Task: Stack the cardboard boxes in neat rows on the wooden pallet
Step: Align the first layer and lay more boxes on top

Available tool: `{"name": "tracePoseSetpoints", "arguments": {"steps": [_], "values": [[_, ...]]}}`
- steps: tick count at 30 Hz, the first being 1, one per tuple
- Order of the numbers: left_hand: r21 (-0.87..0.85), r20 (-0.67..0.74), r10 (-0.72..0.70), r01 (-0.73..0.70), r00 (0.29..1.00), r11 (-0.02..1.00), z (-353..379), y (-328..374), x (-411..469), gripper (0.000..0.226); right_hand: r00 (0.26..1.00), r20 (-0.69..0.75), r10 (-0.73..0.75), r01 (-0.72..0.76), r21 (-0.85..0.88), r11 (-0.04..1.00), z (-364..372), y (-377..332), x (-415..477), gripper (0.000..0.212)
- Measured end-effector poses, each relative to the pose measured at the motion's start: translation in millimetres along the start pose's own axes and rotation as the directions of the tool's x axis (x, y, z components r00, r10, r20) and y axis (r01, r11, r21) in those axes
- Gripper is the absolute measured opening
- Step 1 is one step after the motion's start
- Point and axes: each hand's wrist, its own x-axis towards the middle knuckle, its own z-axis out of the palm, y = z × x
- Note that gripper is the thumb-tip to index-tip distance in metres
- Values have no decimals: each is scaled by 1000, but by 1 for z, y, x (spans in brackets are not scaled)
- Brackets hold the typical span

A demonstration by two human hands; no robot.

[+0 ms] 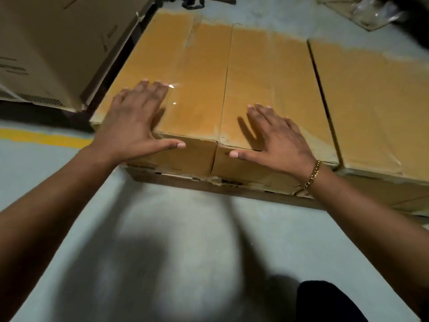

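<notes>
While three boxes [267,89] lie in a row on the pallet [185,181], the left hand [130,122] and right hand [278,140] press spread flat on the two left ones, seemingly squaring them; the next move wants an even push farward. Around is grey floor [162,240], a yellow line [41,137] near left.

We could read no text anywhere. The tall carton [46,43] left of the wooden pallet [232,192] bore dark printed marks (too blurred to make out), and the leftmost box [181,66] on the pallet showed one faint, illegible mark.
</notes>
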Motion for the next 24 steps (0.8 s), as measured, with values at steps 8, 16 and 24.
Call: {"name": "tracePoseSetpoints", "arguments": {"steps": [8, 16, 24], "values": [[77, 184, 244, -261, 952, 962, 44, 101, 62, 115, 974, 75, 214, -199, -161, 967, -28, 126, -71, 129], [128, 205, 248, -278, 947, 952, 51, 100, 61, 108, 981, -9, 191, -190, -165, 968, 9, 151, -85, 105], [133, 201, 264, -293, 943, 947, 56, 104, 61, 105, 983, -78, 165, -176, -168, 970, 19, 157, -87, 99]]}}
